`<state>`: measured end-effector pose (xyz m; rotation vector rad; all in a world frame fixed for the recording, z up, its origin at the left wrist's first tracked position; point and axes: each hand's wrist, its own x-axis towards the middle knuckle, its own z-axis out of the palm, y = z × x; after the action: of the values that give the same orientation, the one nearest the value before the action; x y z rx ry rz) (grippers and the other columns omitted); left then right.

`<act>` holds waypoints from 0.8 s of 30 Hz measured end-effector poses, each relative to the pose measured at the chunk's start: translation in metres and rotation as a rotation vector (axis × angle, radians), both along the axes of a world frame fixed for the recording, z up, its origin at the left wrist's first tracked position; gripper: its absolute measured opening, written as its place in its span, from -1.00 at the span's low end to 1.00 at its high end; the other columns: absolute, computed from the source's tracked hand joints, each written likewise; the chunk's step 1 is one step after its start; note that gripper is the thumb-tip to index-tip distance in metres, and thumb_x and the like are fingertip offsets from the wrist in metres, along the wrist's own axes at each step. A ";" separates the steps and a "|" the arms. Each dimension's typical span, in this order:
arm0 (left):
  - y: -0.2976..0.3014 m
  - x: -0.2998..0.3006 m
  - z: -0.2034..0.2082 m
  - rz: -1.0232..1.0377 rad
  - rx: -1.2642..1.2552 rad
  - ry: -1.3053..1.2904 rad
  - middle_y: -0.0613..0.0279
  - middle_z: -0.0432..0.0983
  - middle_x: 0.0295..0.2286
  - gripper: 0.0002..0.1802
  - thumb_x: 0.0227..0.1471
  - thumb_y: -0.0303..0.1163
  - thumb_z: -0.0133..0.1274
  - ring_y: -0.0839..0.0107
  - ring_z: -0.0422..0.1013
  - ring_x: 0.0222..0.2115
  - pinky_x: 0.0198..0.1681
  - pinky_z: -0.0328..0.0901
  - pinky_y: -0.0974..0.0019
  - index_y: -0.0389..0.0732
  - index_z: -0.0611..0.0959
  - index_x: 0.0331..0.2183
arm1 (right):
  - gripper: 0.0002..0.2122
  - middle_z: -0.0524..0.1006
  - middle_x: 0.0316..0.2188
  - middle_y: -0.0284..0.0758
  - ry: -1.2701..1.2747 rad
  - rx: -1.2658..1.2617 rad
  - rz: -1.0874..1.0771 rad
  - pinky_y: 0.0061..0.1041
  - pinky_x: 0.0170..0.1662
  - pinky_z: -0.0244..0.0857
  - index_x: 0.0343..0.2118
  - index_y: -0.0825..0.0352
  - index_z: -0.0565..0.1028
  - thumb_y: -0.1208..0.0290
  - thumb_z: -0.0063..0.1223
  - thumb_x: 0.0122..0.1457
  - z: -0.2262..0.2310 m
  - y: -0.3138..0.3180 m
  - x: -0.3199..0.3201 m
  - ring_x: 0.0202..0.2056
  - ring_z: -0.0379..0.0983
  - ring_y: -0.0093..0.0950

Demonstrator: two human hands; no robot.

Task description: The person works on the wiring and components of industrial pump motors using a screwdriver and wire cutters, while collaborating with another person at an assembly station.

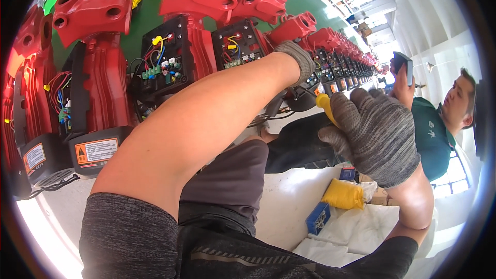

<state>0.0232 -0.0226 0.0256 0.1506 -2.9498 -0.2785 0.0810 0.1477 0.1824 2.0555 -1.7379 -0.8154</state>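
My right hand (380, 134), in a grey knit glove, is closed around the yellow handle of a screwdriver (324, 104). The tool slants up and left toward a black wiring box at the row of red machines. My left arm reaches across the view, and the gloved left hand (298, 61) lies against that same row. Its fingers are hidden, so what they touch cannot be seen. Nearer on the left, a red motor-pump unit (191, 46) has an uncovered black terminal box (164, 56) with coloured wires, a yellow cap and green terminal blocks.
More red units (106, 80) with black end covers stand at the left, and the row runs far off to the right. A person in a green shirt (429, 129) holds a dark handheld device (403, 67). A blue crate (318, 219) and a yellow sack (343, 194) lie below.
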 end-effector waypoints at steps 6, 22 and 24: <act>-0.002 0.000 -0.003 -0.008 0.012 0.032 -0.03 0.66 -0.18 -0.68 0.04 -0.47 0.09 0.10 0.61 -0.19 -0.24 0.48 0.01 -0.23 0.73 -0.13 | -0.69 0.36 -0.59 -0.30 -0.065 0.018 0.298 -0.29 -0.47 0.27 -0.21 0.28 0.56 0.40 0.26 -0.08 -0.006 -0.001 -0.009 -0.57 0.44 -0.26; -0.017 0.018 -0.015 0.065 -0.005 -0.047 0.01 0.66 -0.16 -0.68 0.03 -0.47 0.12 0.11 0.61 -0.16 -0.23 0.48 0.02 -0.20 0.74 -0.13 | -0.75 0.54 -0.46 -0.28 -0.121 0.097 0.070 -0.46 -0.36 0.42 -0.14 0.31 0.56 0.38 0.20 0.13 -0.009 -0.017 -0.002 -0.49 0.56 -0.44; -0.002 0.002 -0.002 0.002 -0.011 0.001 0.01 0.66 -0.16 -0.68 0.02 -0.47 0.13 0.11 0.61 -0.16 -0.23 0.48 0.02 -0.20 0.74 -0.13 | -0.76 0.54 -0.45 -0.29 -0.117 0.087 -0.014 -0.47 -0.36 0.42 -0.14 0.31 0.56 0.38 0.20 0.14 0.000 -0.003 0.002 -0.49 0.56 -0.44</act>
<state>0.0254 -0.0244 0.0237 0.1518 -2.9493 -0.2617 0.0830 0.1450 0.1825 2.1912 -1.8090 -0.8025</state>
